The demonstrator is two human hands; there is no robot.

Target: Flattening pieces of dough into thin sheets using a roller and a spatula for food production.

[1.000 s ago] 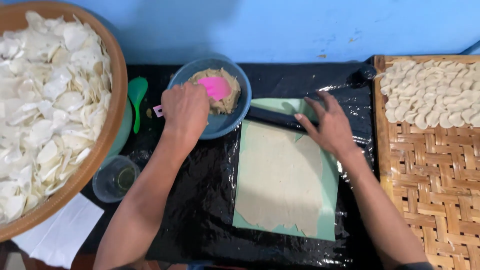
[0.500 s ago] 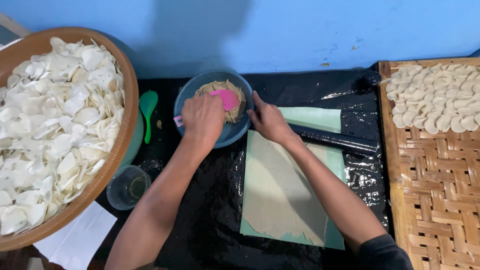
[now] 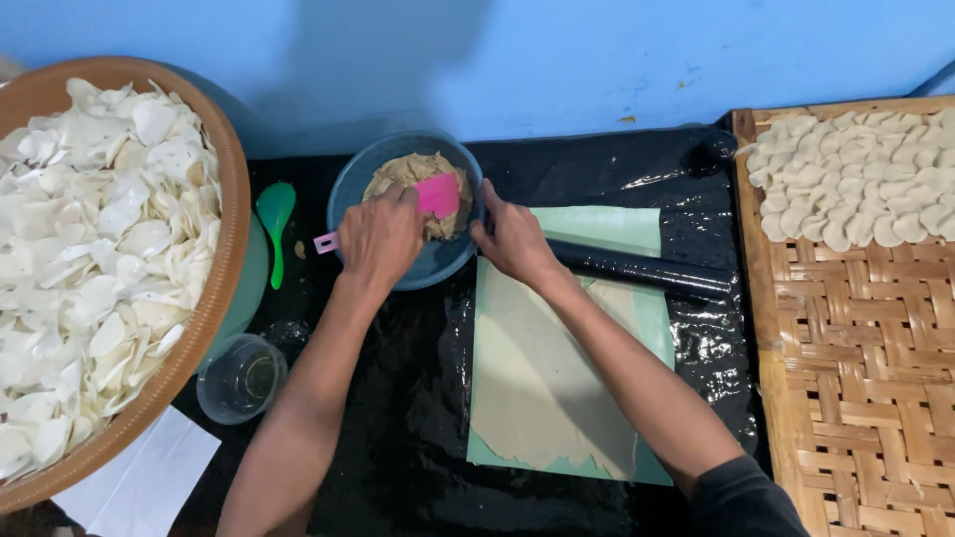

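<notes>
Upper middle of the frame: left hand is closed around a pink scraper digging into dough in the blue bowl, while the right hand grips the bowl's rim.

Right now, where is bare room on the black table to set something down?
Bare black plastic sheet lies between the forearms, below the blue round bowl. The woven bamboo tray has a free lower part. It is crowded left, near the clear small cup and brown basket of white chips.
</notes>
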